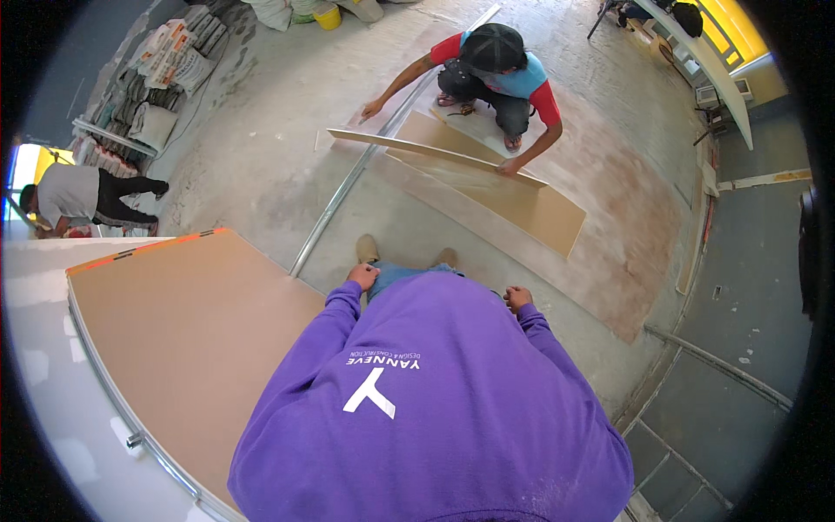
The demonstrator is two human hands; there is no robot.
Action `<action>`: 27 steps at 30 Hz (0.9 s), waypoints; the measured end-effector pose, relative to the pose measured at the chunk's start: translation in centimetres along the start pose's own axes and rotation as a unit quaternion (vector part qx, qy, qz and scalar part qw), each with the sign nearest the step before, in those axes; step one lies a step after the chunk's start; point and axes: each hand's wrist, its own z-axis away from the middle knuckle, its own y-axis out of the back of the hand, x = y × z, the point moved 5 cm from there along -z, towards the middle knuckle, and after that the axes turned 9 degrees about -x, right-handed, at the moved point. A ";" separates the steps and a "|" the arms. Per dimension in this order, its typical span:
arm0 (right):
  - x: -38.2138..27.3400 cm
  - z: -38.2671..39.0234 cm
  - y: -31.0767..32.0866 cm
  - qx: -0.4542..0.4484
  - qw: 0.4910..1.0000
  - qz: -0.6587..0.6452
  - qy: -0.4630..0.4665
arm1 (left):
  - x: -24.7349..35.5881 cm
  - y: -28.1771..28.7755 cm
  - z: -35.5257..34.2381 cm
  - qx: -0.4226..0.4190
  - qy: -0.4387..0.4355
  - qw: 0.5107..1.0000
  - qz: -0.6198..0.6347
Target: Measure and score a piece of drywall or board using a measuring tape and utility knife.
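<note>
My left hand (364,275) hangs beside my jeans with its fingers loosely curled, and no held thing shows. On the other side, my right hand (517,298) is closed loosely by my hip, also with nothing visible in it. Ahead of me a co-worker (513,78) in a dark cap crouches on the floor. One of the co-worker's hands grips a narrow strip of board (435,150), tilted up on its edge; the other reaches out toward the floor. Beneath the strip lies a brown-faced piece of plasterboard (535,209). A long metal profile (335,202) runs along the floor before my feet.
At my left stands a large brown board (191,335) with an orange-taped edge, by a white panel (96,435). Stacked bags (165,65) line the far left wall, where another person (87,196) bends over. A yellow bucket (328,16) sits far off. Metal framing (722,370) is at right.
</note>
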 end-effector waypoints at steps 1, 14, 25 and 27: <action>0.2 -0.1 0.1 0.007 1.000 0.001 -0.002 | 0.2 0.0 0.1 -0.001 0.006 1.000 0.006; -0.9 1.4 -0.3 0.001 0.999 0.032 0.001 | -0.9 -0.5 -1.4 -0.016 -0.006 0.999 0.051; -0.6 1.9 -0.6 0.012 1.000 -0.019 -0.003 | -2.7 -1.2 -2.9 -0.013 0.001 0.999 0.042; 0.0 1.5 -0.3 0.015 0.999 -0.030 -0.008 | -2.3 -1.3 -2.9 -0.015 -0.010 0.999 0.042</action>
